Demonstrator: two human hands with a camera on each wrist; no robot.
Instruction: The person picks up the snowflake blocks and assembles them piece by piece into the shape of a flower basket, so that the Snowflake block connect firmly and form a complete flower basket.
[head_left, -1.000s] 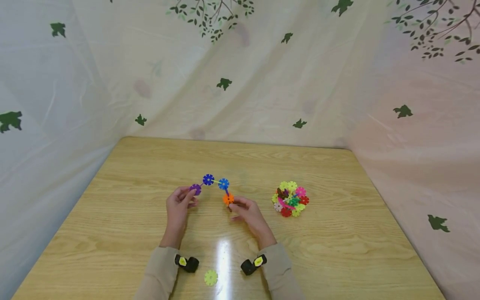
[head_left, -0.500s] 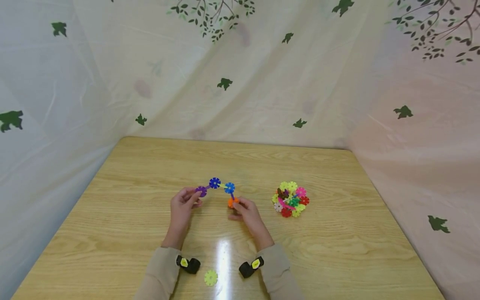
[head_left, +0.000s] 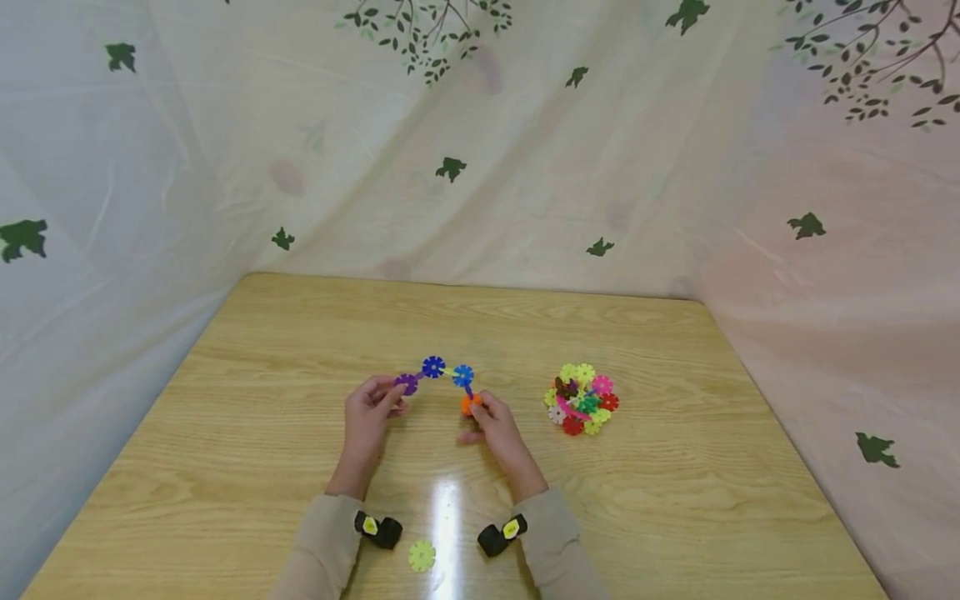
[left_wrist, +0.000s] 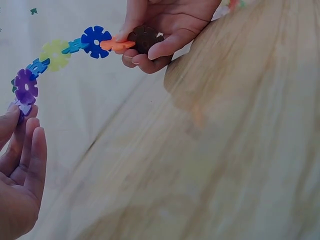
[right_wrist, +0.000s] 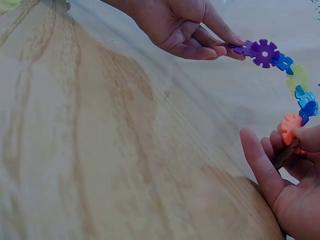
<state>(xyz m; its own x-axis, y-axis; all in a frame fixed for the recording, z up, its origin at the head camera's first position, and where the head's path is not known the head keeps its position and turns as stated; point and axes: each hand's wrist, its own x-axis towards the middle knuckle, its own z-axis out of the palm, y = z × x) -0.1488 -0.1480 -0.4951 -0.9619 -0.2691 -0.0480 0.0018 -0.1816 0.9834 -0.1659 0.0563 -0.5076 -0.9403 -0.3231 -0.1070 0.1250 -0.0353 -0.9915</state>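
Note:
An arched chain of notched plastic discs [head_left: 433, 367] is held up between both hands above the table. Purple, blue, yellow, light blue, orange and brown discs are slotted edge to edge in it. My left hand [head_left: 365, 425] pinches the purple end between thumb and fingers. At the other end, my right hand [head_left: 501, 432] grips the orange disc [head_left: 470, 405] and the brown disc [left_wrist: 145, 39], which shows in the left wrist view. In the right wrist view the brown disc is partly hidden by the fingers.
A heap of joined, many-coloured discs [head_left: 581, 398] lies on the wooden table [head_left: 675, 500] to the right of my hands. One loose yellow-green disc [head_left: 422, 556] lies near the front, between my forearms. A pale curtain [head_left: 360, 208] with leaf prints surrounds the table.
Both ends of the chain have shifted slightly right, along with the hands, and the left hand has come a little closer to the right. The orange disc is now more covered by the right fingers.

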